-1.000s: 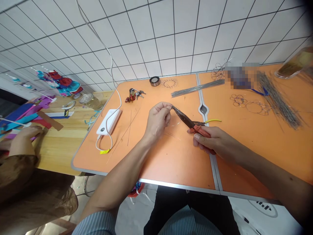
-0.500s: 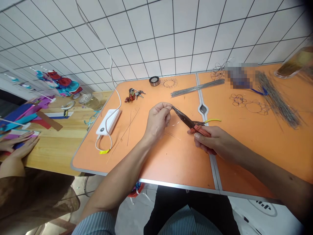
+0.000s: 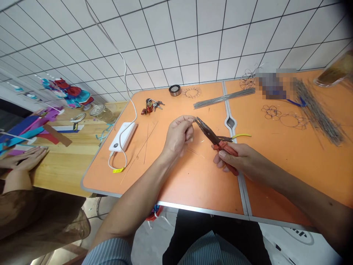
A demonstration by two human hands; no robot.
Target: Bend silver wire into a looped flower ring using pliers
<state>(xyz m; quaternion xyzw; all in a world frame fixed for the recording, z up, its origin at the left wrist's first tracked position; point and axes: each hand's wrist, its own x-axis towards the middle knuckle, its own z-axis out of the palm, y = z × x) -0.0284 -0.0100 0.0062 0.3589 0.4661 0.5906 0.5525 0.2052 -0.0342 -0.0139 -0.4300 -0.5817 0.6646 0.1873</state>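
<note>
My left hand is closed in a pinch, thumb against forefinger, on a thin wire that hardly shows at the fingertips. My right hand is wrapped round the red handles of long-nose pliers. The plier tips stand slightly apart, right at my left fingertips; whether they touch the wire I cannot tell. Behind the pliers lies a second tool with a yellow handle, partly covered. Loose straight wires rest on the orange table left of my left hand.
A white power bank with a cable, keys and a tape roll lie behind. Wire bundles and bent wire flowers are at the right. At the left, a co-worker's hands rest by coloured strips on a wooden table.
The plier jaws have parted slightly at my left fingertips, and my right hand's fingers have shifted on the handles. My left hand keeps its pinch in about the same place.
</note>
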